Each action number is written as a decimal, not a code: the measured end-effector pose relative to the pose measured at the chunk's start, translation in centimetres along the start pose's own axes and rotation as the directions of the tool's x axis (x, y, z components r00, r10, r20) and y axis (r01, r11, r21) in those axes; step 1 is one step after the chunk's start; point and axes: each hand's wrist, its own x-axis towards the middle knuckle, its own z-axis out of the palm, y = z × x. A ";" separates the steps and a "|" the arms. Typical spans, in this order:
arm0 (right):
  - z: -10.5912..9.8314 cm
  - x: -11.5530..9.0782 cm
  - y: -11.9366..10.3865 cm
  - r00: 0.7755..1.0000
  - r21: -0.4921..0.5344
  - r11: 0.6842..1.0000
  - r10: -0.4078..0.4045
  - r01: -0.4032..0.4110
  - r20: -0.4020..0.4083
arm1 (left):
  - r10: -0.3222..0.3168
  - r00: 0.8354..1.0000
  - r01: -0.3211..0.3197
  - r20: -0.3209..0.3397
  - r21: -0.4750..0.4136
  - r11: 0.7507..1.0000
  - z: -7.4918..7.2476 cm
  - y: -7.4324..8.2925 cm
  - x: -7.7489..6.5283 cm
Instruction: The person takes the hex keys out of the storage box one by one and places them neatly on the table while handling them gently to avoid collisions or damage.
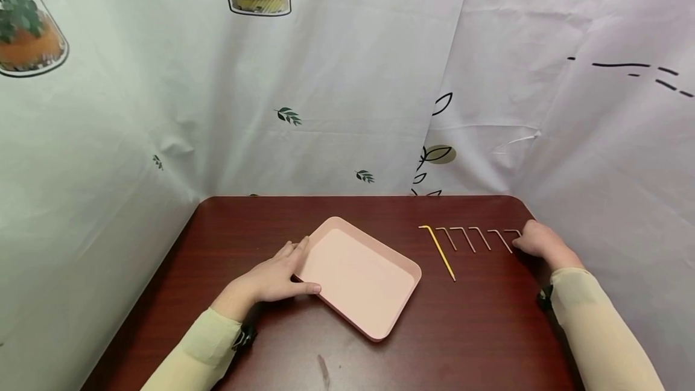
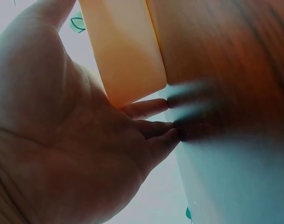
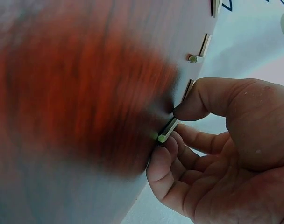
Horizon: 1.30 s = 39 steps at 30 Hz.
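Observation:
In the head view a shallow pink tray (image 1: 358, 276) lies at an angle on the dark red table. My left hand (image 1: 274, 276) rests at its left corner, fingers straight along one side and thumb over the near rim. The left wrist view shows the tray's underlit side wall (image 2: 128, 51) against the palm, fingertips at the tabletop. At the table's right edge my right hand (image 1: 540, 243) pinches the rightmost hex key (image 3: 168, 130) between thumb and fingers. Left of it several small L-shaped hex keys (image 1: 501, 241) lie in a row, ending with a longer yellow one (image 1: 442, 252).
The reddish wooden table (image 1: 467, 330) has rounded far corners. White patterned cloth (image 1: 336, 77) hangs behind it and along both sides, close to the right hand. A dull smear (image 1: 323, 371) marks the near tabletop.

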 end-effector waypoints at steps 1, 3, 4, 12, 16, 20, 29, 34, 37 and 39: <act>-0.4 -0.4 -0.6 1.000 0.007 1.000 -0.001 0.001 0.007 | 0.001 1.000 -0.001 0.002 0.000 1.000 0.0 0.0 0.0; -0.9 -1.1 -1.4 1.000 0.001 1.000 -0.007 0.007 0.009 | 0.004 1.000 -0.004 0.004 -0.001 1.000 -0.1 0.0 0.0; -1.2 -1.5 -1.8 1.000 0.001 1.000 -0.007 0.007 0.013 | 0.005 1.000 -0.005 0.005 -0.002 1.000 -0.1 0.0 0.0; -1.7 -2.9 -3.7 0.999 -0.003 1.000 -0.029 0.029 -0.027 | 0.014 1.000 -0.014 0.008 -0.013 1.000 -0.3 0.0 0.0; -1.6 -3.2 -4.2 0.999 0.019 1.000 -0.013 0.014 -0.037 | 0.016 1.000 -0.016 0.010 -0.020 1.000 -0.3 -0.1 -0.2; -1.4 -3.2 -4.3 0.999 0.017 1.000 0.004 -0.003 -0.051 | 0.030 1.000 -0.030 0.009 -0.009 1.000 -0.5 -0.3 -0.4; -1.2 -3.2 -4.9 0.997 0.014 1.000 0.013 -0.012 -0.071 | 0.082 0.992 -0.080 -0.095 0.027 0.996 -1.0 -0.4 -0.2; -1.4 -3.8 -5.6 0.998 0.022 1.000 0.021 -0.019 -0.066 | 0.104 0.988 -0.099 -0.118 0.041 0.994 -1.0 -0.4 0.0; -1.6 -4.3 -6.2 0.998 0.031 0.999 0.018 -0.016 -0.060 | 0.100 0.988 -0.096 -0.117 0.037 0.995 -1.0 -0.4 0.1; -1.6 -4.4 -6.3 0.998 0.035 0.999 0.021 -0.019 -0.062 | 0.094 0.989 -0.091 -0.116 0.036 0.995 -1.0 -0.4 0.0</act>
